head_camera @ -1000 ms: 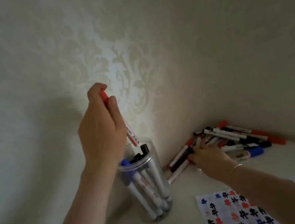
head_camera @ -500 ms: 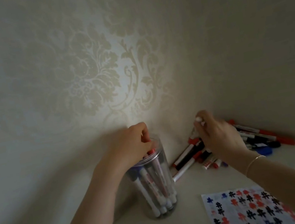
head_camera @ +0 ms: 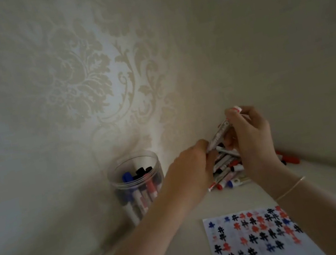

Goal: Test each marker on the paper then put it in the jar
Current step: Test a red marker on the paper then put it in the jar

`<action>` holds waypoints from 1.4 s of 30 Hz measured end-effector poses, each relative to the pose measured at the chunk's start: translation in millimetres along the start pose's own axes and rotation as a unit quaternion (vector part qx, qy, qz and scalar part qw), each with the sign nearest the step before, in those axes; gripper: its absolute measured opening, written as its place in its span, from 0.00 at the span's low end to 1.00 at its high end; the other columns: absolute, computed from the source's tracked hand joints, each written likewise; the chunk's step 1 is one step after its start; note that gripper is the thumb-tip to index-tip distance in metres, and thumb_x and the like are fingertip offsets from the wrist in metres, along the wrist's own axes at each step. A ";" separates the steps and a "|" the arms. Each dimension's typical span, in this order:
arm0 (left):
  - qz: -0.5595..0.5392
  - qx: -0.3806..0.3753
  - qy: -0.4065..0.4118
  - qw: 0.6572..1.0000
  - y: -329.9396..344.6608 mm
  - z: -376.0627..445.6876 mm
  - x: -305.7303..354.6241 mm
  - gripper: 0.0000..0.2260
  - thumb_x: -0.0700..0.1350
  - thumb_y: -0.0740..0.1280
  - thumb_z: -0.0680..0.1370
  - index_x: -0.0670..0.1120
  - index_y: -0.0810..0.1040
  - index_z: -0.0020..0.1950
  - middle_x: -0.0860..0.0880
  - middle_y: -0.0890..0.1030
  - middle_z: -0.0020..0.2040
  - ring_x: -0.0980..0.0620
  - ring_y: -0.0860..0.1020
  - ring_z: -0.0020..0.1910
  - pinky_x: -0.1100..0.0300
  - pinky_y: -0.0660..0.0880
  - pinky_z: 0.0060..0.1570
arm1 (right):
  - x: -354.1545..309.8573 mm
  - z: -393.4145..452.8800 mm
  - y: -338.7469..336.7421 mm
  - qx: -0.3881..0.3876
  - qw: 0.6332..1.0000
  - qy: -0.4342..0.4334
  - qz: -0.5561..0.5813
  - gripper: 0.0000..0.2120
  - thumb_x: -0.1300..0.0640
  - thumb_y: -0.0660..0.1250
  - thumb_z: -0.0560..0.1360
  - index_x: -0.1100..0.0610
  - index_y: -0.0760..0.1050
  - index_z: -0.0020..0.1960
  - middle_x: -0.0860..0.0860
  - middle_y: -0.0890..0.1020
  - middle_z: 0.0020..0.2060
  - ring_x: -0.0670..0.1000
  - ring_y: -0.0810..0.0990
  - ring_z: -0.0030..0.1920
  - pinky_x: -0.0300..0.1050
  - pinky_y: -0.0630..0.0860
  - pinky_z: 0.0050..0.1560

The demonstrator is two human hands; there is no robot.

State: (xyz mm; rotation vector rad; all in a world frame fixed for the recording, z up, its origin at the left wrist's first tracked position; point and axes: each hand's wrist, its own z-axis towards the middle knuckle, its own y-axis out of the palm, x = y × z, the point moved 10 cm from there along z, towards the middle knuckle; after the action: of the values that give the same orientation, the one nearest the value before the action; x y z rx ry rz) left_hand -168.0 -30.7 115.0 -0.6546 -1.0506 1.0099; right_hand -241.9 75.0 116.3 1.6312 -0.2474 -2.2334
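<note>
A: White-barrelled marker (head_camera: pixel 221 132) is held in the air over the marker pile (head_camera: pixel 229 168) in the corner. Long axis diagonal, upper end up-right, lower end down-left.

B: Hands?

A: Right hand (head_camera: pixel 250 135) curls round the upper barrel. Left hand (head_camera: pixel 191 165) pinches the lower end. Cap colour hidden.

B: Jar?

A: Clear plastic jar (head_camera: pixel 136 184) stands upright left of the pile, markers upright inside. Test paper (head_camera: pixel 256 237) lies near, covered in black, red and blue marks.
</note>
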 end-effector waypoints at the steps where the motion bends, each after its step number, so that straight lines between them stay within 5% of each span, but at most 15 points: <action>1: -0.064 -0.002 0.012 0.998 7.4 1.1 2.6 0.11 0.50 0.55 0.83 0.45 0.72 0.56 0.47 0.80 0.45 0.47 0.78 0.40 0.47 0.76 0.43 | 5.5 -2.6 2.5 -0.029 0.998 0.038 0.026 0.09 0.59 0.70 0.73 0.57 0.69 0.41 0.51 0.71 0.25 0.49 0.69 0.23 0.41 0.69 0.24; 4: -0.182 -0.036 0.070 0.980 28.1 -1.9 16.0 0.17 0.49 0.53 0.84 0.54 0.64 0.73 0.49 0.81 0.55 0.51 0.80 0.46 0.55 0.77 0.47 | 20.1 -17.0 10.8 -0.148 0.978 0.142 0.027 0.13 0.63 0.72 0.69 0.59 0.67 0.34 0.52 0.71 0.22 0.48 0.69 0.20 0.38 0.68 0.21; 6: -0.234 -0.057 0.079 0.967 39.8 -8.2 21.7 0.19 0.48 0.54 0.84 0.55 0.60 0.75 0.49 0.80 0.57 0.56 0.79 0.48 0.62 0.76 0.48 | 20.2 -23.8 5.2 -0.190 0.970 0.147 -0.027 0.12 0.64 0.69 0.73 0.61 0.68 0.35 0.54 0.72 0.23 0.48 0.68 0.21 0.37 0.65 0.21; 8: -0.304 -0.066 0.070 0.948 51.2 -13.6 25.8 0.16 0.46 0.56 0.83 0.47 0.67 0.71 0.46 0.78 0.48 0.60 0.76 0.39 0.72 0.70 0.41 | 21.0 -28.8 -9.9 -0.190 0.970 0.140 -0.052 0.09 0.63 0.67 0.74 0.61 0.69 0.37 0.55 0.73 0.25 0.49 0.68 0.23 0.37 0.65 0.21; 11: -0.407 -0.116 0.057 0.904 70.1 -21.8 36.9 0.09 0.44 0.56 0.83 0.45 0.74 0.60 0.55 0.71 0.28 0.60 0.66 0.23 0.73 0.62 0.28 | 24.4 -37.9 -34.3 -0.167 0.974 0.137 -0.063 0.11 0.63 0.67 0.74 0.61 0.69 0.35 0.54 0.71 0.24 0.48 0.67 0.21 0.37 0.64 0.20; 15: -0.472 -0.186 0.044 0.861 91.0 -33.3 59.1 0.07 0.44 0.57 0.82 0.48 0.75 0.53 0.56 0.65 0.23 0.60 0.60 0.19 0.67 0.59 0.21 | 19.7 -51.5 -62.5 -0.141 0.979 0.134 -0.066 0.12 0.67 0.66 0.73 0.62 0.69 0.32 0.55 0.72 0.23 0.48 0.67 0.18 0.36 0.63 0.18; 20: -0.181 -0.165 0.097 0.965 122.7 -22.9 40.1 0.16 0.53 0.52 0.83 0.57 0.65 0.71 0.58 0.77 0.44 0.63 0.73 0.41 0.61 0.69 0.47 | -11.2 -49.3 -125.9 0.020 0.987 0.001 -0.159 0.11 0.66 0.67 0.74 0.62 0.70 0.35 0.51 0.76 0.22 0.50 0.70 0.20 0.39 0.65 0.20; 25: -0.026 -0.104 0.146 0.983 156.7 0.5 21.7 0.21 0.41 0.54 0.82 0.54 0.61 0.75 0.52 0.70 0.71 0.54 0.64 0.71 0.51 0.58 0.72 | 9.0 -61.9 -169.7 0.095 0.982 0.066 -0.151 0.04 0.60 0.66 0.77 0.60 0.74 0.44 0.57 0.81 0.36 0.54 0.81 0.34 0.47 0.81 0.38; 29: 0.010 -0.101 0.163 0.981 175.2 2.0 24.7 0.20 0.45 0.57 0.82 0.52 0.64 0.75 0.50 0.62 0.76 0.51 0.57 0.75 0.57 0.46 0.73 | 38.8 -77.9 -176.8 0.073 0.983 0.143 -0.090 0.01 0.64 0.65 0.76 0.61 0.75 0.46 0.60 0.80 0.43 0.59 0.81 0.47 0.51 0.80 0.53; 31: 0.011 -0.072 0.171 0.982 169.1 -1.8 31.0 0.20 0.50 0.56 0.82 0.48 0.65 0.74 0.48 0.61 0.76 0.50 0.56 0.75 0.53 0.53 0.73 | 46.3 -81.7 -178.1 0.068 0.980 0.162 -0.089 0.04 0.69 0.66 0.73 0.63 0.75 0.46 0.61 0.80 0.43 0.58 0.81 0.45 0.50 0.79 0.52; 33: 0.001 -0.077 0.205 0.976 162.8 -14.4 43.7 0.23 0.56 0.53 0.82 0.48 0.63 0.75 0.49 0.59 0.77 0.52 0.55 0.76 0.52 0.56 0.74 | 52.4 -82.3 -181.5 0.074 0.974 0.174 -0.123 0.06 0.70 0.70 0.70 0.64 0.74 0.43 0.59 0.79 0.38 0.56 0.79 0.39 0.47 0.79 0.46; 36: 0.003 -0.198 0.218 0.956 170.4 -45.6 50.9 0.30 0.64 0.52 0.79 0.54 0.54 0.78 0.60 0.49 0.77 0.65 0.46 0.73 0.65 0.44 0.72 | 63.4 -83.0 -183.0 0.071 0.970 0.193 -0.133 0.09 0.64 0.70 0.72 0.61 0.71 0.38 0.57 0.77 0.31 0.52 0.75 0.28 0.41 0.74 0.29; 39: 0.042 -0.283 0.178 0.942 176.6 -68.5 35.0 0.39 0.72 0.52 0.72 0.57 0.44 0.78 0.66 0.38 0.71 0.69 0.40 0.69 0.68 0.38 0.68 | 72.3 -82.9 -179.8 0.068 0.971 0.197 -0.120 0.10 0.66 0.65 0.75 0.61 0.69 0.36 0.58 0.78 0.27 0.54 0.75 0.24 0.43 0.73 0.25; 42: 0.041 -0.299 0.152 0.941 178.0 -71.3 23.4 0.43 0.74 0.52 0.68 0.58 0.43 0.78 0.67 0.37 0.70 0.69 0.38 0.68 0.71 0.34 0.65 | 75.2 -82.1 -183.1 0.090 0.956 0.170 -0.222 0.13 0.67 0.64 0.72 0.60 0.68 0.31 0.56 0.77 0.22 0.52 0.73 0.20 0.40 0.69 0.23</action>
State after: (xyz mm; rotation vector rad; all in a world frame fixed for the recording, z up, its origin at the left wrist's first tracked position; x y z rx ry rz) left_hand -162.0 66.0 -52.1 -1.3177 -1.0582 0.6194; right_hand -218.3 219.8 -39.8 2.3289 0.0130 -2.2229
